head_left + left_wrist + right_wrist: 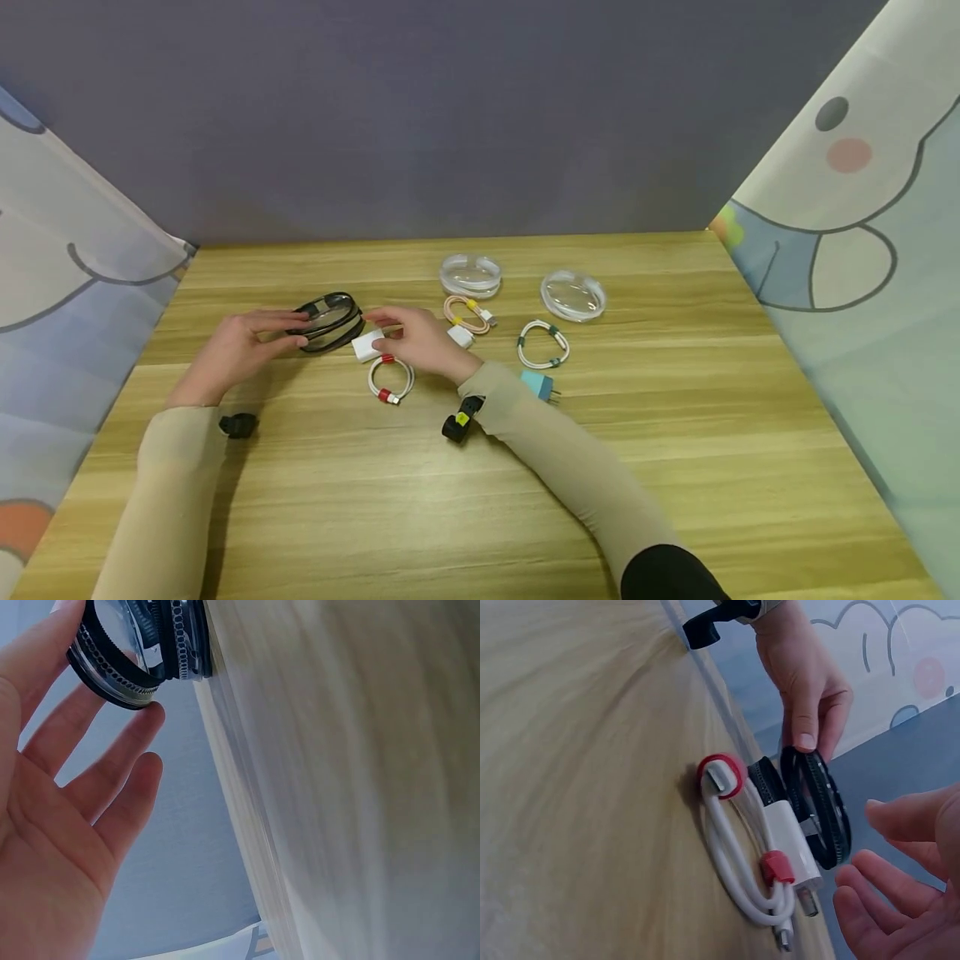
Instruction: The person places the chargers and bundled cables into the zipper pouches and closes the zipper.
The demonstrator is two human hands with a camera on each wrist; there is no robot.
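A round clear case with black zippered rims (pixel 352 319) lies on the left part of the table, its two halves parted. My left hand (pixel 232 354) pinches the rim of the upper half; in the left wrist view, the other fingers (pixel 112 769) extend loosely beneath it. Across from it, my right hand (pixel 426 340) hovers beside the case; in the right wrist view its fingers (pixel 877 881) are spread, apart from the rim and holding nothing. Just below lie a white charger plug (pixel 784 825) and a coiled white cable (pixel 411 379) with red ties.
Two clear round cases with white rims, one (pixel 470 292) at the back and one (pixel 573 312) to its right, rest on the table. Nearby lie a pinkish cable (pixel 454 318) with yellow ties, a white plug (pixel 461 336), a green-tied white cable (pixel 521 346) and a blue plug (pixel 537 383).
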